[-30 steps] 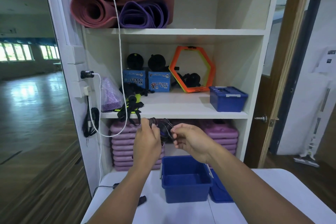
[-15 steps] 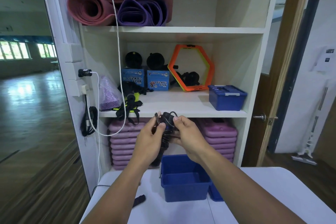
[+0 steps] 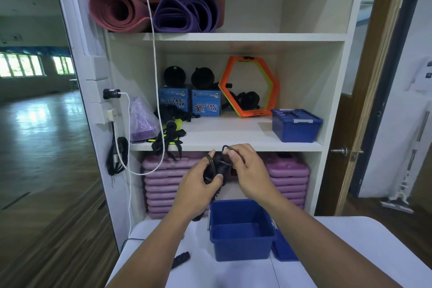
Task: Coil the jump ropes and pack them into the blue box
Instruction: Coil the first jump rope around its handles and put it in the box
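While left fingers [image 3: 214,179] grip the jump rope [image 3: 217,163], right fingers [image 3: 234,155] pinch it.

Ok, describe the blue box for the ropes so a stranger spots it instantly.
Find the white table in front of the shelving unit. The open blue box stands on it, toward its far edge. Unlike the lidded blue box on the middle shelf, it has no lid on.

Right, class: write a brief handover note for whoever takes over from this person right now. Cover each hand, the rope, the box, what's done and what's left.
Left hand grips the bundled black jump rope.
Right hand pinches a loop at the bundle's top.
Blue box stands open on the table, nothing visible inside.
Done: rope gathered into a bundle.
Left: finish the coil, lower it into the box.
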